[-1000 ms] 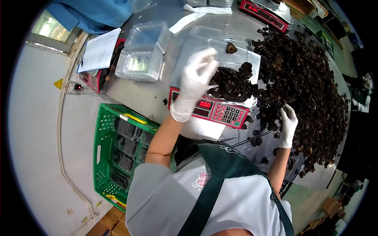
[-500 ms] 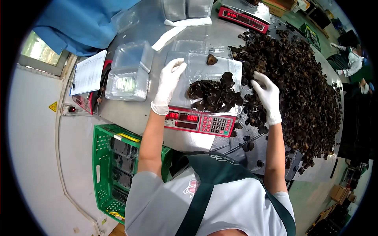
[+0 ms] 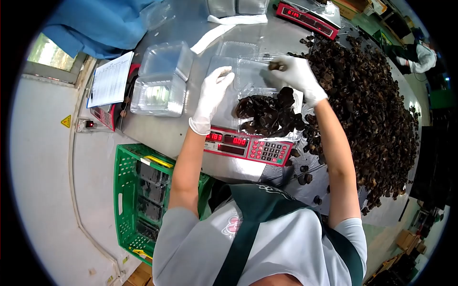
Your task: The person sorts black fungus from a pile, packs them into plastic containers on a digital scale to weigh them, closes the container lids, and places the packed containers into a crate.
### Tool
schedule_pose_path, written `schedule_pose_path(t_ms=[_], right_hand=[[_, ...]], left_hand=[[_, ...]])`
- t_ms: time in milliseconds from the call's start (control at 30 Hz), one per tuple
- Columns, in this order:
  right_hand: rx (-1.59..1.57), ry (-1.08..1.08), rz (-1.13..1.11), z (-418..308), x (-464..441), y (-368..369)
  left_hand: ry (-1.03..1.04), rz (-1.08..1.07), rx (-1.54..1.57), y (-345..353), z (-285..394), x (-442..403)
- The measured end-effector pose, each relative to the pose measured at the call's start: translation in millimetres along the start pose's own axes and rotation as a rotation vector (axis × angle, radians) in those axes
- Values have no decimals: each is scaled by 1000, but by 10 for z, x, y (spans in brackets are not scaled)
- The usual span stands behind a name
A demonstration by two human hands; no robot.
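A clear plastic clamshell box (image 3: 242,132) lies opened on the red digital scale (image 3: 248,147), with dark wood ear mushrooms (image 3: 269,113) in its near half. My right hand (image 3: 296,76), in a white glove, pinches a single brown mushroom piece (image 3: 276,66) over the box's far half, the lid. On the left, my gloved left hand (image 3: 213,94) hovers beside the lid's edge, fingers bent and slightly apart, with nothing seen in it. The scale's red digits show, partly cut off by my left wrist.
A large heap of mushrooms (image 3: 362,109) covers the table's right side. Empty clear boxes (image 3: 160,97) and a clipboard (image 3: 110,78) lie left. A second scale (image 3: 305,20) stands at the back. A green crate (image 3: 125,200) with packed boxes sits below left. Another person (image 3: 421,58) is far right.
My right hand has moved from beside the heap to above the lid and taken hold of the loose mushroom piece there. My left hand stays by the box. The view has shifted slightly.
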State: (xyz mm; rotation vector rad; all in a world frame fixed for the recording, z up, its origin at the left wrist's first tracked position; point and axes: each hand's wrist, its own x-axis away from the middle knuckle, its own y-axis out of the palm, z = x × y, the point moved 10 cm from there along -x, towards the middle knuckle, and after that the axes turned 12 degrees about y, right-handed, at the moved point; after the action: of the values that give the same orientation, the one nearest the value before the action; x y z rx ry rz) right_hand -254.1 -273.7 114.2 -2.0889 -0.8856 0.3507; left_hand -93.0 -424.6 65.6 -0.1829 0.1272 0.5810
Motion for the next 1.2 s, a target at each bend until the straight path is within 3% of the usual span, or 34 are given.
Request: schedule_pose_path(t_ms=[100,167,233,367,500,567,633,700,767,833,867,1000,1200], right_hand=[[-179,139,218,393,439,-596],[20,387,305,843,711,-891],[334,231,466,1079,975,-1043],[-35,496,370,1321,1438,-823],[3,120,511,872,1468,-455],[18,18,494,524,1431,-307],[13,-61,324,155,1298,-114],[333,-211,389,-197,1340,106],[202,-277,220,-320,1338,359],[151,-292,227,-429,1456,402],[-155,-243,163,-312,1439,381],[-574,71,356,194,1517,-80],[-932,220,436,938,1626,-309]], left_hand=[[-83,-17,114,40,-99,-13],[-99,-21,150,67,-151,-27],[-112,-27,185,110,-189,-39],[-189,19,336,215,-225,-28],[-207,101,414,247,-205,9],[-169,158,500,252,-243,1],[-131,217,589,272,-234,18],[7,310,612,253,-95,69],[63,307,585,289,-1,120],[146,310,672,297,44,136],[172,324,671,281,36,146],[246,258,706,293,58,150],[422,66,502,283,519,243]])
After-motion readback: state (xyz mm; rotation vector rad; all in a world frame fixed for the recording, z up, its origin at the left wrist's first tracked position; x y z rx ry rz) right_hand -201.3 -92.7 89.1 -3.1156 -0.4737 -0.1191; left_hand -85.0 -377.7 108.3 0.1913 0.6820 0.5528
